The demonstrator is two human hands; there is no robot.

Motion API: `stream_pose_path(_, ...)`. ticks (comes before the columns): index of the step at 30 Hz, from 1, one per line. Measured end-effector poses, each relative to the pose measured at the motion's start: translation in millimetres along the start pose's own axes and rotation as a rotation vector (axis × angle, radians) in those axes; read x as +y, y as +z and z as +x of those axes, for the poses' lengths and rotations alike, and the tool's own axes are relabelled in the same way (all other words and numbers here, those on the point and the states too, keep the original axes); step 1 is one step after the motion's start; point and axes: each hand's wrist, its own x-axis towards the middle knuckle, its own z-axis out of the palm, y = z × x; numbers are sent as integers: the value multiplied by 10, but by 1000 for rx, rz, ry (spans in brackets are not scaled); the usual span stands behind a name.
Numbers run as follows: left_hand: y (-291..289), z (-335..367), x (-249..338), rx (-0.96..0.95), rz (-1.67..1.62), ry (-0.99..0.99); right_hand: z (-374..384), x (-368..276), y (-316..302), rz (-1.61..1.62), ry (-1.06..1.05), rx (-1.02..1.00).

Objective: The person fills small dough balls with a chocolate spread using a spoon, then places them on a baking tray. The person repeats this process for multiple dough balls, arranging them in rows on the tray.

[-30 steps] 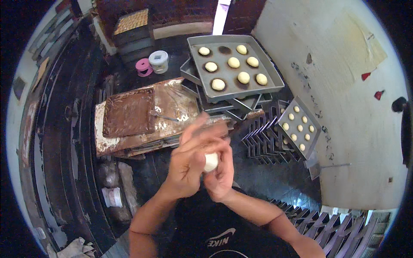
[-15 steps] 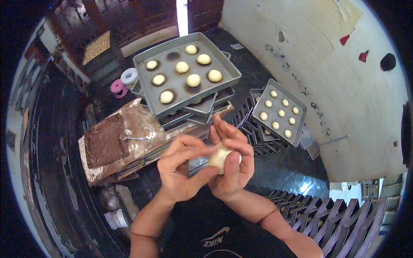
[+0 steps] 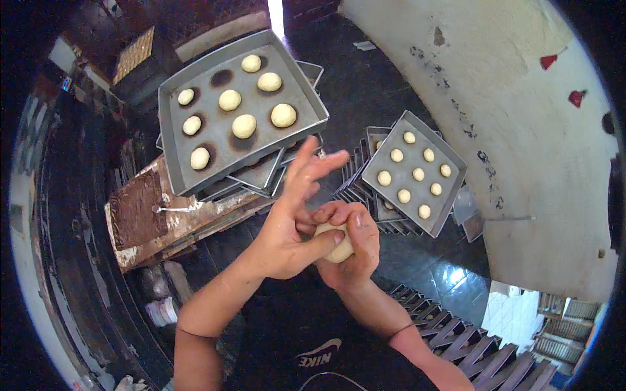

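In front of my chest, a pale dough ball [image 3: 339, 252] rests in the cupped palm of my right hand [image 3: 362, 251], whose curled fingertips press on its upper edge. My left hand [image 3: 283, 228] pinches the same ball from the left, thumb lying across it. The other left fingers stretch up and away from it. Part of the ball is hidden by the thumb and fingers. Beyond my hands, a large metal baking tray [image 3: 215, 133] holds several spaced dough balls and shows dark scorched spots. It sits on more stacked trays.
On the left, a worktable [image 3: 189, 221] carries a dark brown spread [image 3: 134, 212] with a metal spoon [image 3: 176, 209] on it. Another tray of dough balls [image 3: 424, 192] tops a stack at right. Racked metal trays [image 3: 469, 352] stand at lower right, below the wall [image 3: 521, 130].
My left fingers have lifted and spread upward, while its thumb stays on the dough. The right fingers have curled over the ball. The trays and table appear shifted left as the view moved.
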Motion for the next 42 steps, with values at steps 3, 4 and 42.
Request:
stream_pose_path(3,-300,222,-103,-111,-25,-123,329,75,23,-12,11,41)
stream_pose_path(4,-402,294,-123,-116,33,-154,452,102,10,-22,48,57)
stream_pose_path(42,-4202,1157,-283,322,750,-157,4944,3087,279,-1575,-8,-1258)
